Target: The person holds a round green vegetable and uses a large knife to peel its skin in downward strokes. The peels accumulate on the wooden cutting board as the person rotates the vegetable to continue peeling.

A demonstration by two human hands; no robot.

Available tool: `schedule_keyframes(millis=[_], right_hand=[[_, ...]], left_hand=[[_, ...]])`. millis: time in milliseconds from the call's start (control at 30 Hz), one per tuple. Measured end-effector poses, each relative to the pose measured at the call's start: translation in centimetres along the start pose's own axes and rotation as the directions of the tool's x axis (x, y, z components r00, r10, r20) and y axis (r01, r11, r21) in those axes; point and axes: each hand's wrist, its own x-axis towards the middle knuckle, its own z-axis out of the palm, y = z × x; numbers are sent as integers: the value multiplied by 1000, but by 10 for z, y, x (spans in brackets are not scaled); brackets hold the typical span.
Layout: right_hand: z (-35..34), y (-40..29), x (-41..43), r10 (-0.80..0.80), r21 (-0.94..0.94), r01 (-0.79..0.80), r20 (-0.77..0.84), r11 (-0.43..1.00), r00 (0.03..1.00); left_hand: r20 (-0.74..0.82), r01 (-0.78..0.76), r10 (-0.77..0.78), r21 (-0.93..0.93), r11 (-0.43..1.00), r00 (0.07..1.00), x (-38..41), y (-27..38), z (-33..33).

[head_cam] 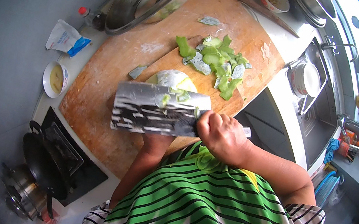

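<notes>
My right hand (226,136) grips the handle of a broad cleaver (155,108), its blade pointing left and flecked with green peel. Behind the blade, a pale, partly peeled melon or gourd (170,78) rests on a small wooden board (169,62). The blade hides most of my left hand (157,141); only the wrist and a bit of the hand show below it, so its hold cannot be told. Green and whitish peelings (213,58) lie heaped at the small board's far right. Single pieces of peel (209,20) lie apart on the large wooden board (104,101) underneath.
A tilted steel basin (114,15) stands at the far left, near a red-capped bottle (92,18), a plastic packet (63,38) and a bowl of yellowish liquid (55,79). A black wok (45,161) sits lower left. To the right is a sink (319,129) with stacked bowls (305,78).
</notes>
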Motion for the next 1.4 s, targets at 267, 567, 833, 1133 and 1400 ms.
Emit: schedule_keyframes(millis=[267, 567, 833, 1133, 1400], right_hand=[[-9, 16, 7, 7, 180, -25, 105, 983, 994], [-31, 22, -8, -102, 69, 93, 136, 993, 985], [-15, 3, 36, -83, -53, 88, 99, 995, 992], [-33, 17, 23, -99, 83, 89, 130, 993, 987], [-60, 20, 28, -120, 141, 91, 213, 986, 970]], left_hand=[[-142, -26, 57, 216, 976, 988, 18, 24, -17], [-373, -149, 285, 353, 924, 883, 35, 29, -7], [-204, 9, 29, 183, 983, 978, 25, 27, -13], [-268, -52, 88, 139, 989, 959, 21, 22, -9], [-251, -51, 62, 49, 997, 966, 33, 39, -23]])
